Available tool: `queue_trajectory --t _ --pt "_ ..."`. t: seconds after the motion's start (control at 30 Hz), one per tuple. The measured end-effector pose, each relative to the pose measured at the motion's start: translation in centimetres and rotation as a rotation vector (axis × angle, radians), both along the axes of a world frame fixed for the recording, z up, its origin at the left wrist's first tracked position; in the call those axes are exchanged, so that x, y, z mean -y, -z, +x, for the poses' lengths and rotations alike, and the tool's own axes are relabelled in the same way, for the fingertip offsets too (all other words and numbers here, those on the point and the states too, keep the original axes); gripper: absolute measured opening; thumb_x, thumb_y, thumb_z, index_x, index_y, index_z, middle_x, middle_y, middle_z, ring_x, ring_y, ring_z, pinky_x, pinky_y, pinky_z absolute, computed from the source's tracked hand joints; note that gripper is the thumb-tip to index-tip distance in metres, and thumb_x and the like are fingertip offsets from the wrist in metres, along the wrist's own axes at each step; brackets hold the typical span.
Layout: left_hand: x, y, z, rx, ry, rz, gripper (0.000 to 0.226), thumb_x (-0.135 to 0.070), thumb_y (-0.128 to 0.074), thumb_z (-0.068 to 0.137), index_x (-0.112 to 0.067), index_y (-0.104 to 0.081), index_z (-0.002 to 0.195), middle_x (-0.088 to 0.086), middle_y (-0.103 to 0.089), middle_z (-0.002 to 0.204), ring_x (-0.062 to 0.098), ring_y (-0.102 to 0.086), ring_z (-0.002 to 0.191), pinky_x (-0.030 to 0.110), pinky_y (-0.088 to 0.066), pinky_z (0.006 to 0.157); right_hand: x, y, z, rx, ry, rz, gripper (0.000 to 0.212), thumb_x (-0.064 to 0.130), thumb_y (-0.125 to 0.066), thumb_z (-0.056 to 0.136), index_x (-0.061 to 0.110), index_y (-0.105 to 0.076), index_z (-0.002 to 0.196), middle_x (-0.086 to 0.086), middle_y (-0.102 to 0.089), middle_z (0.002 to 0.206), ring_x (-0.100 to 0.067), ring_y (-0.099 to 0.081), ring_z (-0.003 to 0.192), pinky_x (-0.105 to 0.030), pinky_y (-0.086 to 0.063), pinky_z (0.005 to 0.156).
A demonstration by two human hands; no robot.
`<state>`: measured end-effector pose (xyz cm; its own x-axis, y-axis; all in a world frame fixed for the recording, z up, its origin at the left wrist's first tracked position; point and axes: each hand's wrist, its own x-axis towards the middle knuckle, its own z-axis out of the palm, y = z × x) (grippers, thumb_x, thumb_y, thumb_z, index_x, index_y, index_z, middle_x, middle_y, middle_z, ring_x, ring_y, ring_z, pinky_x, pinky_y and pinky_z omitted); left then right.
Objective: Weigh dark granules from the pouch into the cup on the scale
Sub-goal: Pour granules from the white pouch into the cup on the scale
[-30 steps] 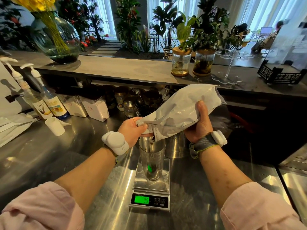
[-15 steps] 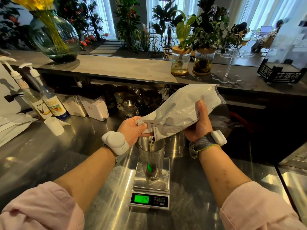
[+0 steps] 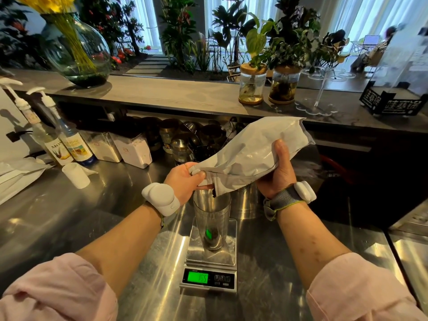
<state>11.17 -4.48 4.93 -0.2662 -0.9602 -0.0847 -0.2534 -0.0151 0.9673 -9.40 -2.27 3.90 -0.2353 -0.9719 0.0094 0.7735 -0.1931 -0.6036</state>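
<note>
I see the grey pouch [image 3: 252, 154] tilted mouth-down over the steel cup [image 3: 212, 218], which stands on the scale [image 3: 209, 265]. My left hand [image 3: 185, 181] pinches the pouch's open corner just above the cup rim; my right hand [image 3: 278, 172] clasps its fat middle from beneath. Dark granules [image 3: 214, 193] show at the mouth (more lie in the cup's bottom).

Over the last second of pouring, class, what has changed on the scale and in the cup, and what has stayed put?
The scale display has changed: its green digits differ in each picture, though they are too blurred to read surely. Dark granules now show at the pouch mouth, above the small pile in the cup. The left hand still pinches the pouch's mouth, the right hand still supports its body, and the cup has not moved.
</note>
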Motion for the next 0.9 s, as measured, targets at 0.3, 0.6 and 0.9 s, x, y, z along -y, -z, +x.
queue_trajectory --t 0.3,0.6,0.9 --pt "-0.07 -0.16 -0.23 -0.045 0.011 0.014 0.020 -0.004 -0.050 0.090 -0.021 -0.062 0.092 0.014 -0.068 0.107 0.025 -0.066 0.100 0.047 -0.052 0.093 -0.02 -0.11 0.10 0.001 0.013 -0.014 0.108 0.045 -0.090 0.040 0.022 -0.044 0.136 -0.007 -0.069 0.114 -0.027 -0.067 0.104 -0.052 -0.054 0.085" --pt "-0.03 -0.06 -0.22 -0.037 0.016 -0.009 0.019 -0.005 -0.050 0.090 -0.020 -0.061 0.091 0.013 -0.068 0.105 0.021 -0.068 0.095 0.041 -0.055 0.089 0.04 0.02 -0.09 0.004 -0.003 -0.038 0.096 0.045 -0.090 0.040 0.026 -0.051 0.126 -0.005 -0.072 0.108 -0.026 -0.069 0.101 -0.053 -0.054 0.085" --pt "-0.06 0.08 -0.04 -0.008 -0.008 -0.049 0.023 -0.009 -0.054 0.088 -0.030 -0.064 0.084 0.006 -0.070 0.098 0.024 -0.066 0.099 0.045 -0.051 0.094 0.08 -0.04 -0.14 0.019 -0.005 -0.018 0.097 0.044 -0.090 0.039 0.026 -0.052 0.126 -0.006 -0.072 0.109 -0.028 -0.069 0.100 -0.052 -0.055 0.081"
